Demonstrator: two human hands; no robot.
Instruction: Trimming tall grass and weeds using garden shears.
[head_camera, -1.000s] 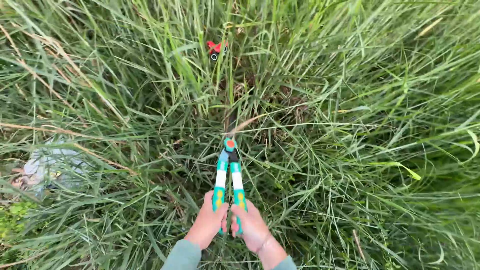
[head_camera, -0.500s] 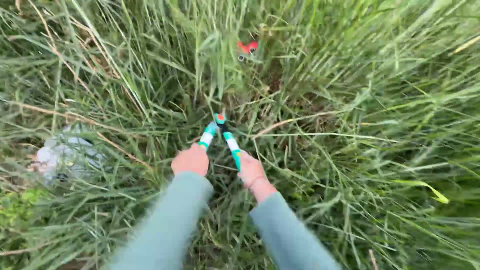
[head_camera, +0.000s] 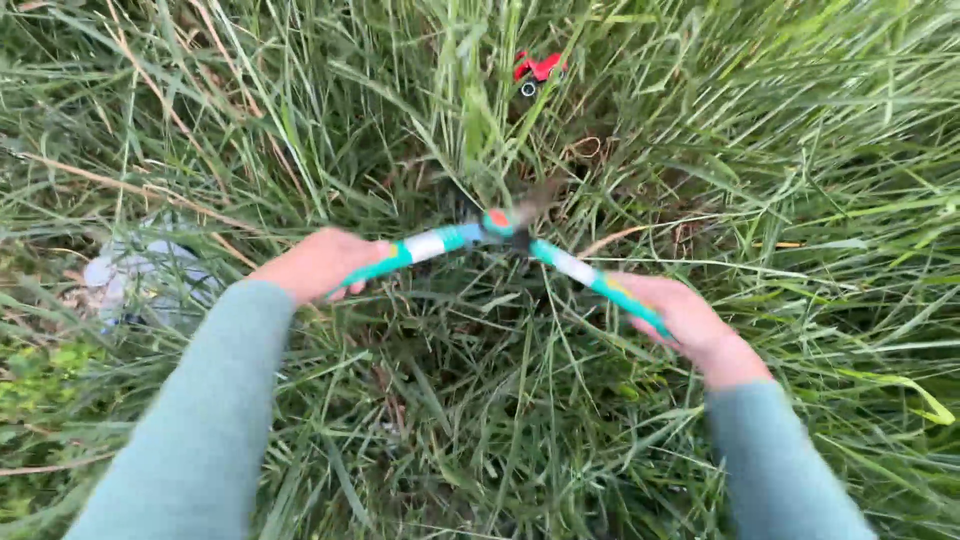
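The garden shears (head_camera: 500, 235) lie between the two hands, their teal and white handles spread wide apart, the orange pivot pushed into the tall grass (head_camera: 760, 150) ahead; the left hand (head_camera: 318, 263) is clamped on the left handle, the right hand (head_camera: 690, 322) on the right handle. A small red object (head_camera: 537, 68) sits well beyond in the grass; a pale bag (head_camera: 140, 280) lies near the left hand.

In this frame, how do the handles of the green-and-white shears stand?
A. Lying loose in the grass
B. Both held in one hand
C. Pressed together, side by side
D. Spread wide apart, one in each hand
D: the left hand and right hand each grip one handle of the shears, which splay outward from the pivot amid the tall grass.
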